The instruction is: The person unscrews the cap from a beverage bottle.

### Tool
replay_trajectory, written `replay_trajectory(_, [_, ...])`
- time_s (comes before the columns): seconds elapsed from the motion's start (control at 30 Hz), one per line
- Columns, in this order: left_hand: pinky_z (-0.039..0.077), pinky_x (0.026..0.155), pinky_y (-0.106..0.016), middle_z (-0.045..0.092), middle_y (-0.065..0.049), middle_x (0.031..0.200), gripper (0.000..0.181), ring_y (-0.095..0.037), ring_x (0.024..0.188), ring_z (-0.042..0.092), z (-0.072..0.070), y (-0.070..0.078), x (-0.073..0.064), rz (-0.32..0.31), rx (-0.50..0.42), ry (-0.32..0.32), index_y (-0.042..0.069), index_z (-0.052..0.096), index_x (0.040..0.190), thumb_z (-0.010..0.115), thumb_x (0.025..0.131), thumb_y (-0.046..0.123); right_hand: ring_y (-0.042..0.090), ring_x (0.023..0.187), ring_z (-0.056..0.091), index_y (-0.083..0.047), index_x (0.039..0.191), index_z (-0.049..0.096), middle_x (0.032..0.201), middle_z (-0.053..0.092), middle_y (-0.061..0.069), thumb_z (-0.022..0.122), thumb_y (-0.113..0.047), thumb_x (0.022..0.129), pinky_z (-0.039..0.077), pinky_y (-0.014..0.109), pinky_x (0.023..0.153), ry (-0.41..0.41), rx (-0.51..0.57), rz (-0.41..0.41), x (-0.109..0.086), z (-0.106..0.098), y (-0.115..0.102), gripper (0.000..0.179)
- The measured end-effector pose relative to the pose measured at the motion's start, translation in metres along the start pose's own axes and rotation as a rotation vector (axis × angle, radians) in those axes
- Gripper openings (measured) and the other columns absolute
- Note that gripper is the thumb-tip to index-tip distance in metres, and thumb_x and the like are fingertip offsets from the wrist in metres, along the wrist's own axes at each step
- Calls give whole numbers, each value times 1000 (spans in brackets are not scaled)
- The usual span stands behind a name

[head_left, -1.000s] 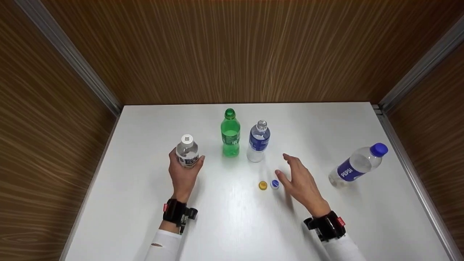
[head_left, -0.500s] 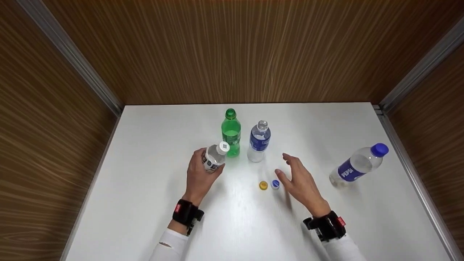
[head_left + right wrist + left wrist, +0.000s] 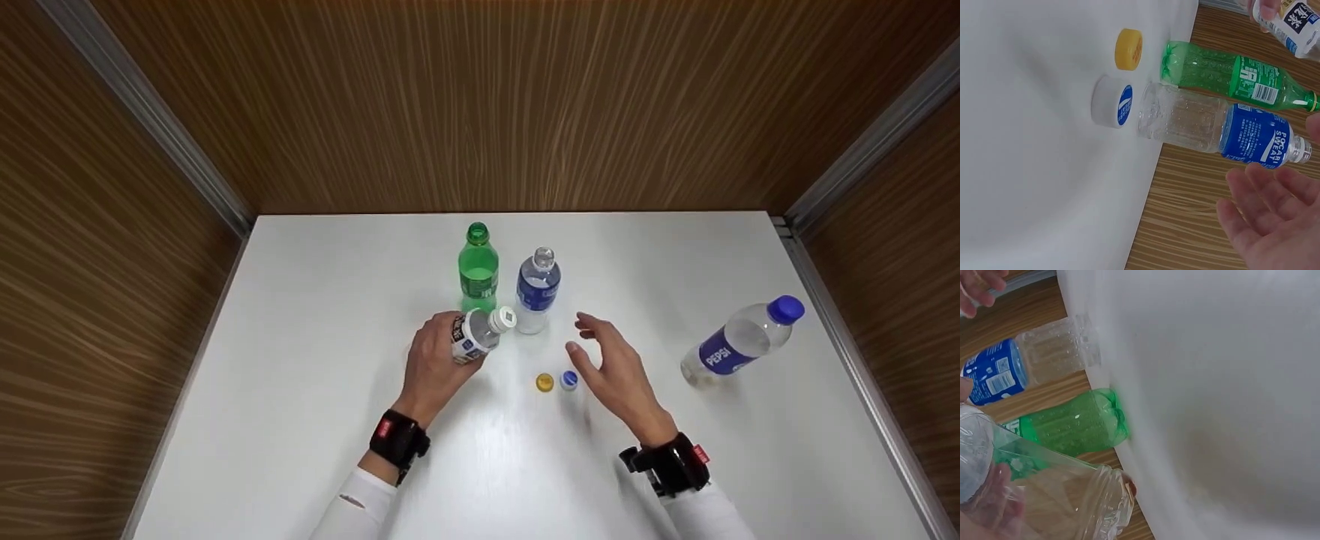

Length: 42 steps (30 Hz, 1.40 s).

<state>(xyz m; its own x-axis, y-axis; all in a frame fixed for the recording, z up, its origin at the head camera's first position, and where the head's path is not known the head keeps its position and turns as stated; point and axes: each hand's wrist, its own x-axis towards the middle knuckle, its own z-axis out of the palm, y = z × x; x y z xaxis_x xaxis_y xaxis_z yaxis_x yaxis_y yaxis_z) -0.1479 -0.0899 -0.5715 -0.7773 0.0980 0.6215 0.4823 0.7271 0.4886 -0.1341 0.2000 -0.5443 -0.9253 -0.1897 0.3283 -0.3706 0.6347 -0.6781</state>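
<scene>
In the head view my left hand point(image 3: 435, 367) grips a clear plastic bottle point(image 3: 472, 337) with a white cap, tilted to the right above the table. Its white label with dark characters shows in the right wrist view, and its transparent lower half point(image 3: 1055, 495) in the left wrist view. My right hand point(image 3: 619, 379) hovers empty with relaxed fingers, right of a yellow bottle cap point(image 3: 544, 382) and a white-and-blue bottle cap point(image 3: 569, 380). Behind the held bottle stand an uncapped green bottle point(image 3: 478, 266), partly covered by it, and an uncapped Pocari Sweat bottle point(image 3: 1258, 135).
At the right of the white table point(image 3: 300, 300) stands a Pepsi bottle point(image 3: 726, 351) with a blue cap. Wood-grain panels point(image 3: 480, 105) enclose the table at the back and both sides.
My left hand has carried the capped bottle from the left toward the middle, in front of the green bottle, tipping it to the right. My right hand has barely moved.
</scene>
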Motion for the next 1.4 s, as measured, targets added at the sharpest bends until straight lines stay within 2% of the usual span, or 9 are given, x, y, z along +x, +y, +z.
replay_trajectory(0.17, [56,83,-40,67,-9,111,70,-26,94,65,7,7,-2,13,26,-45,4,58,124,96,68,23,28,104,68,-3,142,57,121,67,12,68,-19,101,55,47,92,34,30,-21,2,3,-4,45])
replay_trajectory(0.4, [55,83,-40,66,-9,109,71,-26,93,65,15,15,-3,38,112,-117,4,57,126,94,69,24,22,99,69,1,132,64,112,71,10,59,-13,106,57,47,87,71,47,-51,6,8,-12,31])
replay_trajectory(0.5, [55,84,-40,66,-10,112,73,-26,96,66,16,18,-4,42,138,-142,4,57,127,95,68,25,17,91,69,2,129,66,107,73,8,58,-12,106,57,44,80,78,51,-59,8,10,-16,28])
replay_trajectory(0.67, [55,87,-40,65,-10,118,75,-25,101,65,17,23,-5,48,166,-205,5,56,129,95,68,28,9,67,57,0,124,69,85,69,-1,59,-14,106,48,31,61,86,54,-35,12,13,-23,26])
replay_trajectory(0.77, [55,88,-39,65,-9,120,75,-25,103,64,18,26,-5,47,174,-242,6,56,129,95,69,28,7,60,50,-2,120,70,75,62,-7,60,-18,105,42,27,55,87,55,-12,14,15,-26,24])
replay_trajectory(1.07, [56,88,-39,65,-9,117,72,-24,103,64,21,31,-1,79,193,-261,6,56,127,94,70,29,6,53,41,-6,110,66,66,48,-12,65,-23,103,34,26,51,98,43,5,18,19,-34,19])
replay_trajectory(1.27, [56,88,-39,65,-9,117,74,-24,103,64,22,32,-1,90,197,-274,6,55,128,95,69,29,6,54,40,-8,105,66,66,46,-12,67,-23,102,33,26,52,101,43,-4,18,20,-36,16])
replay_trajectory(1.4, [55,89,-39,65,-9,118,75,-23,103,64,21,33,-1,78,174,-291,6,56,128,95,70,29,5,56,39,-7,104,64,67,45,-13,67,-19,102,32,25,52,84,83,-35,19,20,-35,12])
